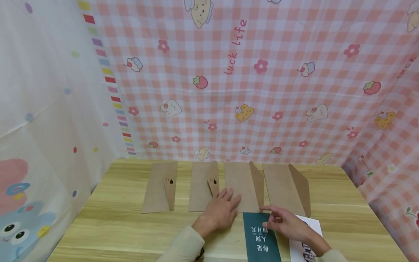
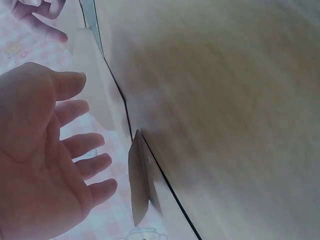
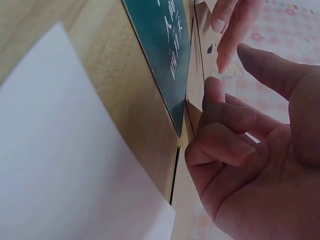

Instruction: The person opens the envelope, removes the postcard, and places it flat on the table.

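My left hand [image 1: 221, 210] lies palm down with spread fingers at the lower left part of a brown kraft envelope [image 1: 239, 182], third from the left. In the left wrist view its fingers are loosely bent and hold nothing. My right hand [image 1: 286, 223] hovers over a dark green card [image 1: 262, 251] with white characters. Its index finger reaches to the lower tip of that envelope's unfolded flap [image 1: 257, 182]; contact is unclear. The other fingers are loosely curled in the right wrist view, with nothing between them. The green card's edge meets the envelope's lower edge.
Two envelopes at the left [image 1: 155, 187] [image 1: 198, 187] have flaps folded over, marked with small dark hearts. Another envelope [image 1: 281, 185] at the right has its flap unfolded. A white printed card [image 1: 315, 225] lies partly under my right forearm. Patterned cloth [image 1: 229, 91] hangs behind the wooden table [image 1: 108, 218].
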The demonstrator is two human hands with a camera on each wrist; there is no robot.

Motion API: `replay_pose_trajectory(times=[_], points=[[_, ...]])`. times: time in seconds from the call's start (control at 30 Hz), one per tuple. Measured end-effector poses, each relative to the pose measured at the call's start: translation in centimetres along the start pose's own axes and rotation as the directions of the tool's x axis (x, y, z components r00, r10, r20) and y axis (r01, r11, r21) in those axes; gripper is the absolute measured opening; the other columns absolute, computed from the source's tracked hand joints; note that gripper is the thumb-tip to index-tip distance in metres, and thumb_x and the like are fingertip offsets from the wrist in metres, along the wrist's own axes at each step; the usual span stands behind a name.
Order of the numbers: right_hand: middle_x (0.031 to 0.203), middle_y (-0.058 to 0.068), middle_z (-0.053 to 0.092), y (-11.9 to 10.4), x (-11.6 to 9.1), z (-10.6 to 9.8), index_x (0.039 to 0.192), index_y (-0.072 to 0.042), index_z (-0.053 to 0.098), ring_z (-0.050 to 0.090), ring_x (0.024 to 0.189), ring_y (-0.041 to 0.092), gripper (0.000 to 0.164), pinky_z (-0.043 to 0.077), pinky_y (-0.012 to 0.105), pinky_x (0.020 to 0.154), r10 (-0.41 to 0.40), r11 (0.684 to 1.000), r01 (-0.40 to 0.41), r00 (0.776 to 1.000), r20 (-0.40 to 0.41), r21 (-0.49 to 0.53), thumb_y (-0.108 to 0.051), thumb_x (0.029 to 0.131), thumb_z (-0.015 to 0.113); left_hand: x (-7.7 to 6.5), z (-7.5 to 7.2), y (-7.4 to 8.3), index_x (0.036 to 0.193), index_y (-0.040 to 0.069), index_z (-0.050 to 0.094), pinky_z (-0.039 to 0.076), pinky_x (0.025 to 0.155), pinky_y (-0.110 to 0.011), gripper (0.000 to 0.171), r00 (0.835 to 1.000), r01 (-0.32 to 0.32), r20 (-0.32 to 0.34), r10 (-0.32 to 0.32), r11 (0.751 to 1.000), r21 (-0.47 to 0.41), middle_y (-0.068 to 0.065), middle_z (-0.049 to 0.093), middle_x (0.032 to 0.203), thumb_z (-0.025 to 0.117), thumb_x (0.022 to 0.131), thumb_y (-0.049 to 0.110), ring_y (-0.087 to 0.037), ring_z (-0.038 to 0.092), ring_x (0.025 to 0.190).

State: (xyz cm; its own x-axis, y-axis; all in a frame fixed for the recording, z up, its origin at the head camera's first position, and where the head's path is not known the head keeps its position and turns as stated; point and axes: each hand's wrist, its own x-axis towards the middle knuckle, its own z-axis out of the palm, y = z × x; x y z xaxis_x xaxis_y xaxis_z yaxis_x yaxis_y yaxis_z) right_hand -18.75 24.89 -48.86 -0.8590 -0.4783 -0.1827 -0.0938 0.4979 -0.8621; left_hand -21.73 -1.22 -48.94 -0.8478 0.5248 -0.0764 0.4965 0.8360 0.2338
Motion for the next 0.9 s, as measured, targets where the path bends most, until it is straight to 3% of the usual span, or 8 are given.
replay_pose_trajectory(times=[0.2,0.43,0.73,0.9], points=[[0.089,0.005,0.057,-0.2,0.5,0.0,0.141,0.002,0.049,0.058,0.09,0.021,0.058,0.043,0.024,0.074,-0.011,1.0,0.011,1.0,-0.017,-0.003,-0.025,0.094,0.069,-0.4,0.0,-0.7,0.153,0.02,0.04,0.019,0.121,-0.05,0.051,0.999,-0.01,-0.044,0.01,1.0,-0.014,-0.012,0.031,0.16,0.046,0.105,0.033,-0.033,0.026,0.149],[0.09,0.006,0.056,-0.6,1.4,0.3,0.14,0.002,0.051,0.058,0.086,0.02,0.055,0.045,0.023,0.072,-0.037,0.999,0.037,0.998,-0.043,0.005,-0.023,0.095,0.068,-1.0,-0.6,-1.9,0.149,0.016,0.046,0.024,0.119,-0.051,0.047,0.988,-0.04,-0.152,0.039,0.999,-0.003,-0.015,0.041,0.155,0.049,0.104,0.03,-0.034,0.033,0.146],[0.095,0.007,0.055,-1.0,2.5,0.7,0.14,-0.001,0.052,0.057,0.093,0.024,0.053,0.047,0.025,0.077,-0.029,1.0,0.029,0.998,-0.056,0.002,-0.026,0.095,0.067,-2.1,-1.1,-4.1,0.146,0.01,0.049,0.026,0.117,-0.055,0.045,0.974,-0.039,-0.225,0.023,0.997,-0.067,-0.018,0.039,0.155,0.05,0.104,0.026,-0.037,0.033,0.145],[0.097,0.008,0.056,-1.1,3.1,0.9,0.14,-0.002,0.051,0.058,0.085,0.024,0.05,0.049,0.025,0.068,-0.028,0.999,0.029,0.998,-0.062,0.014,-0.021,0.096,0.066,-2.8,-1.2,-5.1,0.144,0.006,0.051,0.03,0.114,-0.058,0.046,0.961,-0.048,-0.274,0.037,0.998,-0.031,-0.02,0.043,0.151,0.054,0.102,0.023,-0.04,0.037,0.142]])
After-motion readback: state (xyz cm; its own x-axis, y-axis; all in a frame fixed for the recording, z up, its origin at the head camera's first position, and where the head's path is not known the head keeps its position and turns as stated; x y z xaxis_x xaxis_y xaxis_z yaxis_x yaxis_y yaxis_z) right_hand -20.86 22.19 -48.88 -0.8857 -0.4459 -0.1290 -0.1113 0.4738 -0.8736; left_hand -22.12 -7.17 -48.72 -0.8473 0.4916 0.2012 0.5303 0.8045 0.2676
